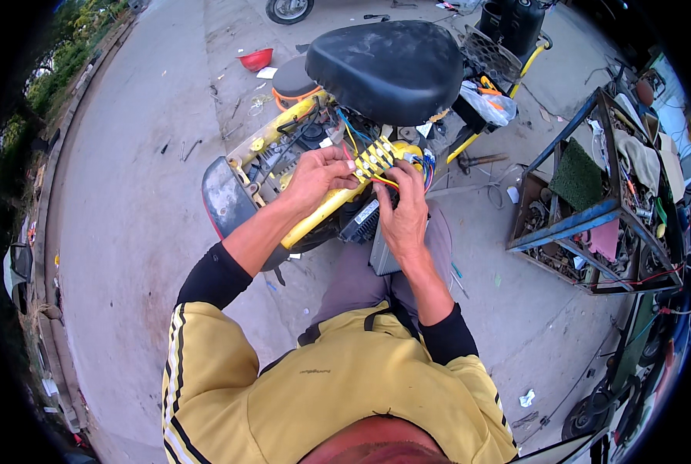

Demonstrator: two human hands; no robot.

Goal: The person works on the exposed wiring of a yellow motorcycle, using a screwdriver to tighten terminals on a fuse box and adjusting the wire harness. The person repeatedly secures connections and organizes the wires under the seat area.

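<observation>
A yellow terminal strip (376,158) with metal screws lies across the yellow frame (314,219) of an electric scooter or small motorbike. My left hand (320,179) pinches the near left end of this strip between thumb and fingertips. Close by on the right, my right hand (404,210) has its fingers closed around thin red and yellow wires (386,182) beside the strip. More coloured wires (428,164) bunch at the strip's right end. Below the hands sit a black box with a label (361,222) and a finned silver metal box (382,257).
The tilted black seat (388,69) rises just beyond my hands. A red bowl (256,59) lies on the concrete at the far left. On the right stands a blue metal rack (570,232) full of parts. A hammer (481,160) and a screwdriver (459,280) lie on the ground.
</observation>
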